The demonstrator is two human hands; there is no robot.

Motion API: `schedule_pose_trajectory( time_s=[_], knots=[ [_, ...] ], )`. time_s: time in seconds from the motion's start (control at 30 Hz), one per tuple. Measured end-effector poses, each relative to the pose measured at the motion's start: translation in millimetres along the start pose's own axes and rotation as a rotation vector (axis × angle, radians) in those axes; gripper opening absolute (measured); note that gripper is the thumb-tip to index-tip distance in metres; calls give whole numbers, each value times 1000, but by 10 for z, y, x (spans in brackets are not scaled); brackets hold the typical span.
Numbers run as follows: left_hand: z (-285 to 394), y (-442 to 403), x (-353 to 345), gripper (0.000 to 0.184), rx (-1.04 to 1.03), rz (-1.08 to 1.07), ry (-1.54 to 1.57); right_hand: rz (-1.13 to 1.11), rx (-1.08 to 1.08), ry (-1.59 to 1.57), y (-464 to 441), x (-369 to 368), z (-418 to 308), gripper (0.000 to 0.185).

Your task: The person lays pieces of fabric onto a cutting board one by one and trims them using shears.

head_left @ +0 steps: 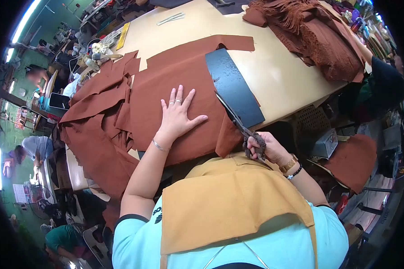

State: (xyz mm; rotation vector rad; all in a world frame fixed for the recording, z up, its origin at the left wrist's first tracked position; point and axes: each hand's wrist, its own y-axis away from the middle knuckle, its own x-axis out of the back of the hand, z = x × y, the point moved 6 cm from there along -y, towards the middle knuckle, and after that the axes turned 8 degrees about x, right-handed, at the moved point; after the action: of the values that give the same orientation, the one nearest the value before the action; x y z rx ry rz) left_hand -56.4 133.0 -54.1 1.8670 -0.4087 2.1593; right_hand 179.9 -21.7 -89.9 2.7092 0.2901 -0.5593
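My left hand (178, 114) lies flat with fingers spread on a sheet of rust-brown fabric (188, 80). My right hand (267, 148) is closed around the wrapped handles of a large pair of scissors (239, 123). The blades point up and to the left, along the right edge of the fabric. Beside the blades lies a dark blue-grey panel (235, 85), partly under the fabric edge. A corner of the brown fabric folds down at the table's front, left of the scissors.
Cut brown pieces (98, 103) overlap at the left of the table (278, 80). A frayed brown heap (309, 40) lies at the back right. A yellow-edged tool (123, 36) and a brush (107, 57) sit back left. Other people work at far left.
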Motion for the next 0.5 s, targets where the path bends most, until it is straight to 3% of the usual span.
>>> schedule_pose_trajectory(
  time_s=[0.5],
  knots=[
    [127, 148, -28, 96, 54, 7, 3, 71, 11, 53, 15, -46, -35, 33]
  ],
)
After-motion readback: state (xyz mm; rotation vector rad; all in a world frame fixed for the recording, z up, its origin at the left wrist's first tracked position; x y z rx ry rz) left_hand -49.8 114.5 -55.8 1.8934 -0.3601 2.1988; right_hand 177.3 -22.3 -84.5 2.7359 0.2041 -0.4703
